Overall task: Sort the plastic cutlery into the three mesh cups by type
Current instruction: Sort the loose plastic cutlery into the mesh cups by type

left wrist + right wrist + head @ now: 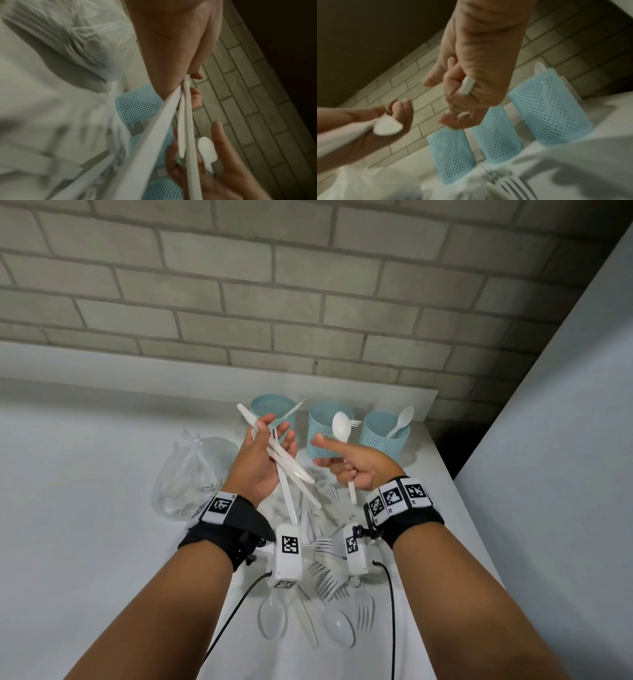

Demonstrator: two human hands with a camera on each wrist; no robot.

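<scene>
Three blue mesh cups stand at the back of the table: the left cup [270, 407], the middle cup [325, 436] with a fork in it, and the right cup [385, 440] with a spoon [401, 421]. My left hand [274, 440], raised in front of the left cup, grips a bundle of white cutlery [287, 467] that includes knives and a spoon. My right hand [330, 455] holds one white spoon [341, 426] upright by its handle, in front of the middle cup. The right wrist view shows that handle's end [467, 85] poking out between curled fingers.
A loose pile of white forks, spoons and knives [329, 580] lies on the white table [85, 508] under my wrists. A knotted clear plastic bag [191, 470] sits to the left. A brick wall [308, 302] is close behind the cups, and the table's edge runs along the right.
</scene>
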